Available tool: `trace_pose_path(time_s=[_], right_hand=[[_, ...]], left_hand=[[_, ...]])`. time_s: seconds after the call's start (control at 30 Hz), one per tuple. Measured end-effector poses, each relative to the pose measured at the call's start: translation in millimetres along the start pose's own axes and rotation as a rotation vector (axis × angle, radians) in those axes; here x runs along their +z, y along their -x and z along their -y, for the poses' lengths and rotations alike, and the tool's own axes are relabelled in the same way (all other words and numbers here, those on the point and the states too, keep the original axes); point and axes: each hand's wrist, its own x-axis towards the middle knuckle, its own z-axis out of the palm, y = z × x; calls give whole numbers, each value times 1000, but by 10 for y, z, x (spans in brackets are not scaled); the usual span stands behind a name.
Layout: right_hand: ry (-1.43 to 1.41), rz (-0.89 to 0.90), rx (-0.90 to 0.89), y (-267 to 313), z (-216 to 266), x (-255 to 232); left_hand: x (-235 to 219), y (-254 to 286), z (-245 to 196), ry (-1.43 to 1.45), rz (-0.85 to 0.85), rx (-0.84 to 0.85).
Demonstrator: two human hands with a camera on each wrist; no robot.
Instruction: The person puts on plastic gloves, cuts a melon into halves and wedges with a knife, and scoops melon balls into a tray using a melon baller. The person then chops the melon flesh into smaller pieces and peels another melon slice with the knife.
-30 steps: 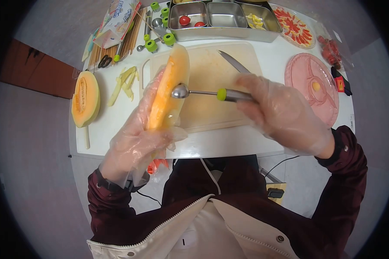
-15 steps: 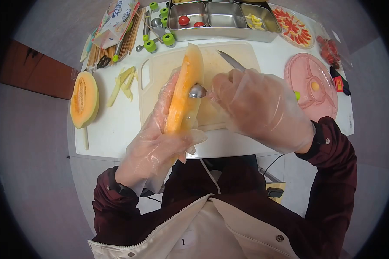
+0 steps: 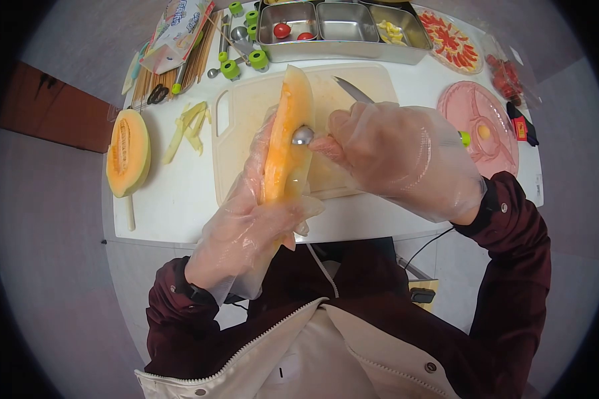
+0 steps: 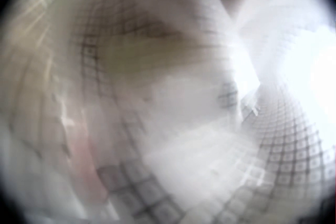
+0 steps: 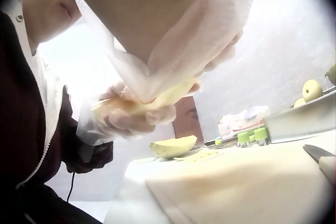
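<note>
My gloved left hand [image 3: 243, 226] grips a peeled orange melon wedge [image 3: 279, 156] upright over the cutting board's left part. My gloved right hand [image 3: 406, 159] is wrapped round a melon baller, whose metal scoop [image 3: 302, 135] sits right against the wedge's right side. Most of its handle is hidden in the fist; a green end [image 3: 464, 138] pokes out near the wrist. In the right wrist view, the left hand [image 5: 131, 121] curls round the wedge beneath the other glove. Blurred glove plastic fills the left wrist view.
A knife [image 3: 353, 88] lies on the cutting board [image 3: 246, 90], partly behind the right hand. To the left are a melon half [image 3: 128, 153] and peel strips [image 3: 186, 130]. Metal bins [image 3: 346, 50] stand at the back, a pink plate [image 3: 462, 110] on the right.
The left hand has carried the wedge rightward. My right hand has moved left and rolled over, so its fist now covers the baller's shaft; the scoop stays at the wedge.
</note>
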Motion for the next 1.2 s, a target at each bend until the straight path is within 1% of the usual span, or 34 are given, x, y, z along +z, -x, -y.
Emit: trace_pose_path(time_s=[0.07, 0.1, 0.17, 0.2, 0.27, 0.3, 0.37, 0.4, 0.47, 0.5, 0.57, 0.6, 0.67, 0.7, 0.77, 0.8, 0.87, 0.97, 1.0, 1.07, 1.1, 1.17, 1.2], right_hand=[[2, -105, -159, 30, -64, 53], [2, -104, -158, 47, -67, 59], [-219, -48, -58, 71, -62, 63], [-219, -47, -59, 69, -58, 55], [-295, 57, -19, 57, -50, 35], [-295, 57, -19, 86, -71, 62], [-115, -87, -271, 152, -128, 121], [-116, -87, -271, 152, -133, 126], [-401, 78, -119, 98, -102, 86], [-401, 78, -119, 68, -71, 51], [-497, 359, 170, 15, -4, -10], [-498, 361, 167, 7, 7, -10], [-538, 405, 256, 3, 21, -9], [-537, 404, 257, 10, 23, 0], [-553, 350, 232, 39, 32, 54], [-552, 351, 231, 77, 29, 113], [-410, 47, -65, 168, 19, 272], [-399, 14, -102, 178, 41, 403], [-399, 12, -101, 162, 63, 414], [-607, 135, 90, 119, 133, 426], [-606, 136, 92, 113, 167, 432], [-672, 130, 215, 111, 230, 448], [-672, 131, 214, 102, 246, 461]], left_hand=[[-12, -11, 35, 21, 39, 28], [-4, -11, 37, 21, 41, 28], [11, -3, 43, 28, 11, 4], [10, -3, 46, 29, 10, 4], [2, -6, 49, 1, 31, 29], [4, -7, 53, 1, 31, 28], [11, -11, 58, -12, 12, 34], [17, -10, 44, -12, 13, 34], [30, -8, 4, -51, 17, 44], [31, -14, 8, -51, 17, 44], [27, -23, 19, -93, 15, 106], [20, -25, 14, -91, 12, 104], [11, -29, -17, -83, 31, 71], [31, -14, -39, -83, 32, 71], [85, 19, -77, -97, -29, -9], [82, 12, -59, -96, -29, -8], [68, -4, -6, -143, -46, 54], [78, 12, -60, -108, -40, -1], [70, 9, -54, -110, -39, -1], [39, -8, -7, -151, -44, 50], [25, -21, 38, -150, -42, 51], [4, -40, 122, -185, -97, 156], [12, -38, 124, -184, -98, 156]])
